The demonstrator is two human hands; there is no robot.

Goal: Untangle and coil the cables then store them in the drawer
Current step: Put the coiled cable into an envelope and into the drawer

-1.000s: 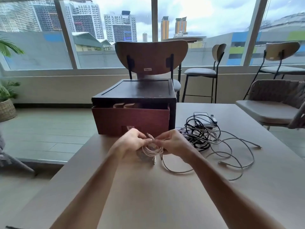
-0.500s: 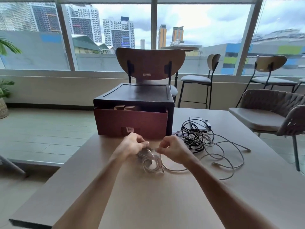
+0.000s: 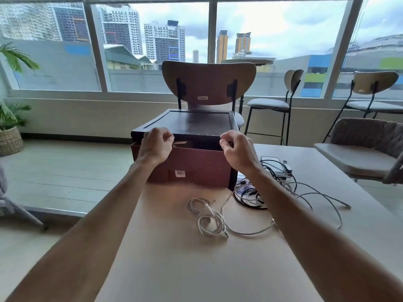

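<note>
A dark wooden box (image 3: 192, 124) stands on the table (image 3: 196, 271), its reddish drawer (image 3: 196, 166) pulled out a little. My left hand (image 3: 155, 146) and my right hand (image 3: 236, 149) are both up at the drawer front's top edge, fingers curled over it, one toward each end. A coiled white cable (image 3: 209, 221) lies loose on the table between my forearms, with one end trailing off to the right. A tangle of black and white cables (image 3: 259, 194) lies beside the box on the right, partly hidden by my right forearm.
A wooden chair (image 3: 208, 83) stands right behind the box. Bar stools (image 3: 270, 104) line the window wall. A woven armchair (image 3: 366, 147) sits off the table's right side. A potted plant (image 3: 9, 131) is on the floor at left.
Both hands have let go of the white cable coil, which now lies on the table. They have risen forward and apart to the drawer front's top edge.
</note>
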